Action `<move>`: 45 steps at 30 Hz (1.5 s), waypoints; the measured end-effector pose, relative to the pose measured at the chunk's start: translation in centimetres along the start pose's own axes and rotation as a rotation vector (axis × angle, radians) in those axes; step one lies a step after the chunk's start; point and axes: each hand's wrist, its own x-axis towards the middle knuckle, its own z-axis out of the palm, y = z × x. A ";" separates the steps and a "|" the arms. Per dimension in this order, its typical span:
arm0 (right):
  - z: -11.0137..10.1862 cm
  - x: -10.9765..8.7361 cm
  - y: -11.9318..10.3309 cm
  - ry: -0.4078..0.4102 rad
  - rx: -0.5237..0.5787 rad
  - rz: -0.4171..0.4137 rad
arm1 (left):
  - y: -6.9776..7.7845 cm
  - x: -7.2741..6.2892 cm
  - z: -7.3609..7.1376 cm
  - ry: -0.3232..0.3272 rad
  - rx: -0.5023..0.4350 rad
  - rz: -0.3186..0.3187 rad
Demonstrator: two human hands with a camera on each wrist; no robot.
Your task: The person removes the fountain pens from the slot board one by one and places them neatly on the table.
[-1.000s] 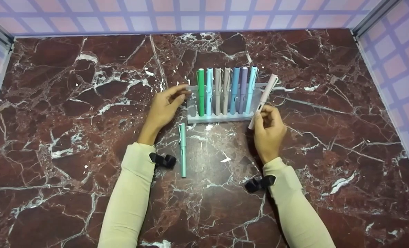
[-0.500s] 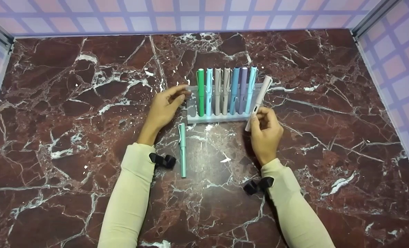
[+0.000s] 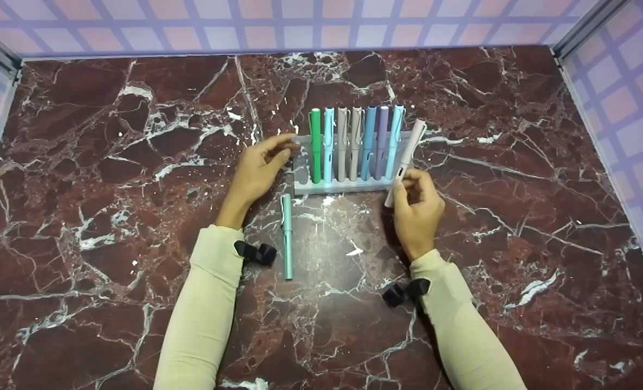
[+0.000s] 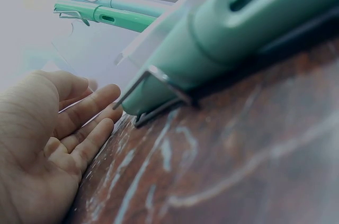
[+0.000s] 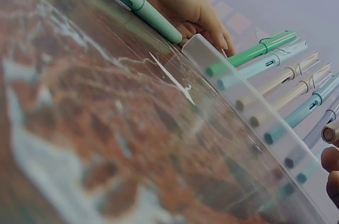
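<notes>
A clear pen stand (image 3: 343, 188) holds a row of upright pens, from a green pen (image 3: 316, 146) at the left to a light blue pen (image 3: 394, 142) at the right. My left hand (image 3: 259, 170) touches the stand's left edge with loosely extended fingers; in the left wrist view the fingers (image 4: 87, 115) lie apart. With thumb and fingers my right hand (image 3: 420, 208) pinches a pale pink pen (image 3: 412, 143), tilted, at the stand's right end. The right wrist view shows only that pen's end (image 5: 329, 134) and some fingertips. A teal pen (image 3: 287, 238) lies on the table near my left wrist.
The dark red marbled table (image 3: 137, 303) stretches around the stand. A checked wall (image 3: 321, 24) stands behind it, with more panels at the sides. Black wrist cameras are strapped over both sleeves (image 3: 205, 303).
My right hand has shifted slightly left with the pale pink pen, bringing it closer to the stand's right end; it has barely moved in the last half second. My left hand has stayed still.
</notes>
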 end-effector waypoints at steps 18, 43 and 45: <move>0.2 -0.3 -0.3 -0.031 -0.030 0.000 | 0.0 0.1 0.0 0.005 0.008 -0.011; 0.4 -0.6 -0.6 -0.083 0.041 -0.013 | 2.5 -0.9 0.2 0.006 0.047 -0.032; 0.4 -0.7 -0.7 -0.090 0.030 -0.022 | 1.8 -0.6 0.2 0.010 0.043 -0.034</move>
